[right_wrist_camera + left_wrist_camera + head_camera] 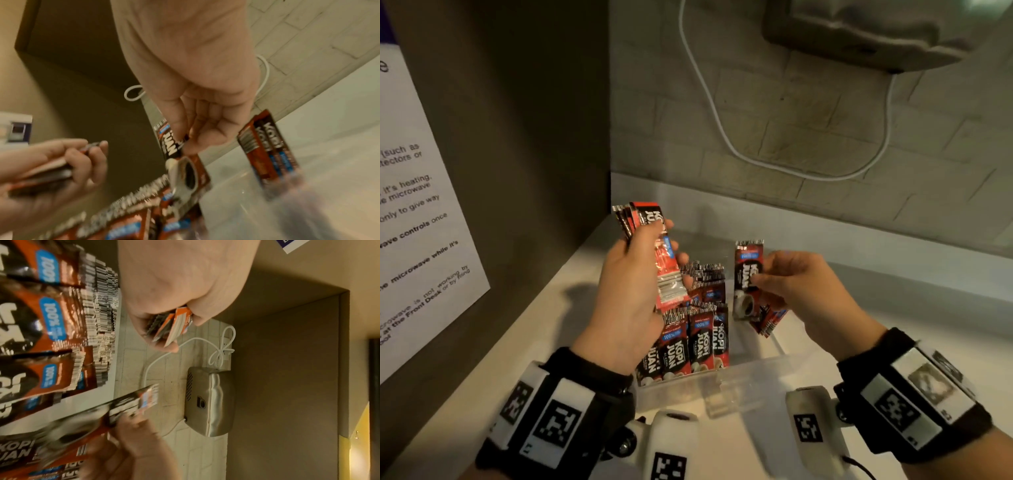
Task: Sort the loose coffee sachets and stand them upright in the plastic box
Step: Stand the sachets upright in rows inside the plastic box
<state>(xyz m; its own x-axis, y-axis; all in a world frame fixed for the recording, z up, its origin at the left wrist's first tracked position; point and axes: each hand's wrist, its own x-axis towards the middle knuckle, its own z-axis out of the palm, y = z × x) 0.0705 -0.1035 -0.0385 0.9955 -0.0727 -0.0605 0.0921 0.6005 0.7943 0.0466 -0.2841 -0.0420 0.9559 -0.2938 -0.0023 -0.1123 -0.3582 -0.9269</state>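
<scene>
My left hand [635, 274] grips a stack of several red-and-black coffee sachets [654, 246] above the left end of the clear plastic box [743, 383]; the stack's edges [173, 326] show between its fingers. My right hand [787, 284] pinches a single sachet [746, 281], printed with a coffee cup [185, 172], upright above the box's middle. Rows of sachets [691, 339] stand upright in the left part of the box. A few more sachets [772, 320] lean at the right, below my right hand.
The box sits on a white counter [893, 308] in a corner. A dark panel with a printed notice [410, 205] rises at the left. A tiled wall behind carries a white cable [722, 130] and a metal appliance [209, 400].
</scene>
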